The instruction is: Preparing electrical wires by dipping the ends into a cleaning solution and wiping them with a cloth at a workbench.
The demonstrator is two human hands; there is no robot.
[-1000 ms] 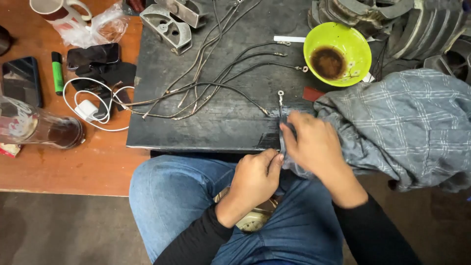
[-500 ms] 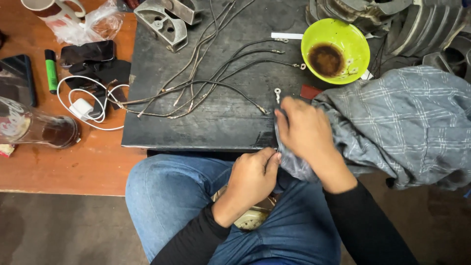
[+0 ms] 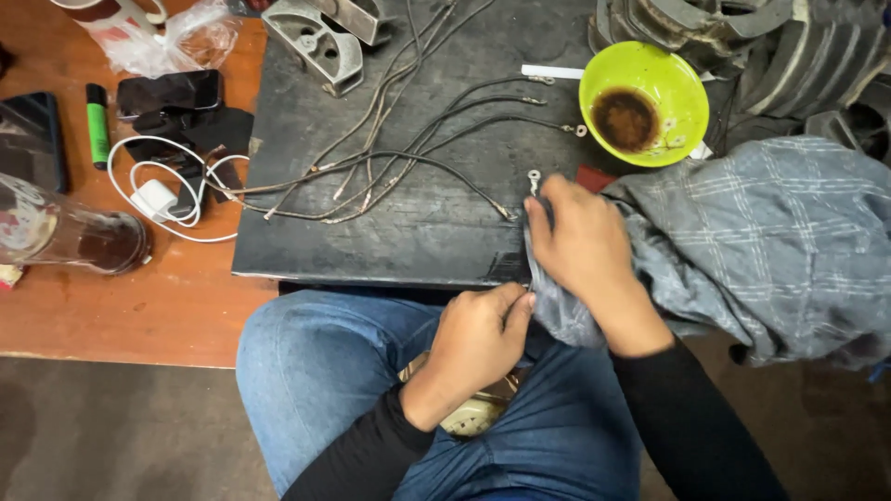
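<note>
My right hand [image 3: 583, 243] is closed around a fold of grey checked cloth [image 3: 752, 246] with a thin wire running through it; the wire's ring terminal [image 3: 534, 176] sticks out just above my fingers. My left hand [image 3: 478, 336] sits over my lap at the mat's front edge, pinching the lower end of that wire beside the cloth. A bundle of dark wires with ring terminals [image 3: 399, 158] lies spread on the black mat [image 3: 408, 232].
A green bowl with brown residue [image 3: 642, 102] stands at the back right, beside grey metal engine parts [image 3: 742, 37]. On the wooden table at left lie a white charger cable [image 3: 167, 195], phones [image 3: 167, 93], a green marker [image 3: 97, 125], a glass jar [image 3: 56, 232] and a metal bracket [image 3: 316, 42].
My right hand has slid the cloth a little way up the wire toward the terminal. The left hand keeps its pinch near my lap.
</note>
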